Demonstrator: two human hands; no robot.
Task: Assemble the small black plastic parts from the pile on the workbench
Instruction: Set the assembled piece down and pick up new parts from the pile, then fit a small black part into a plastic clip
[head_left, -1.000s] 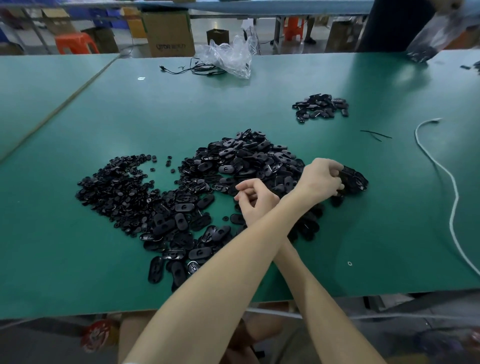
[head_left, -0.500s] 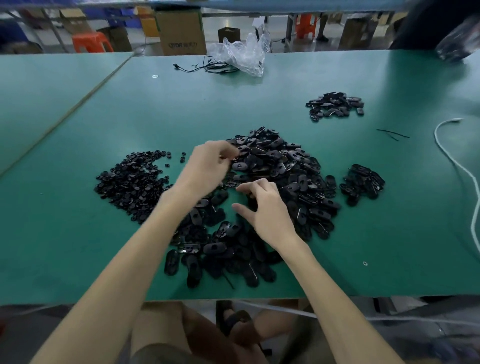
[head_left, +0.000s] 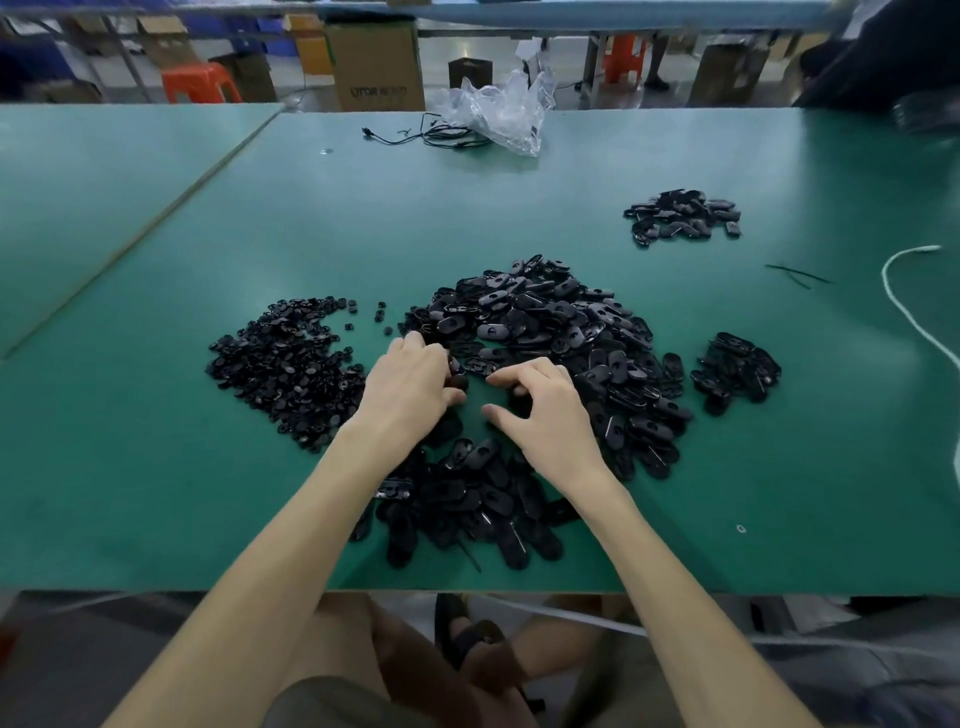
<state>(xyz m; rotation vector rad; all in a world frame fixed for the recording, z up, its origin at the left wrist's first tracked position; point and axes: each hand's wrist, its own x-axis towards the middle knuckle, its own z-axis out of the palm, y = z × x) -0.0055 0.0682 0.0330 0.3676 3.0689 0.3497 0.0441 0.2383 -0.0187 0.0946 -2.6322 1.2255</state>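
A head-worn wide-angle camera looks forward and down, close over the workbench (head_left: 727, 467).

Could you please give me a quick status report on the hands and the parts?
Left hand curled into the pile, grip unclear. Right hand pinching one black part. Nothing in the way.

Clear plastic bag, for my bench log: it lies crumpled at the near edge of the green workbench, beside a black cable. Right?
Wrong edge. The head view shows the clear plastic bag crumpled at the far edge of the green workbench, beside the black cable.
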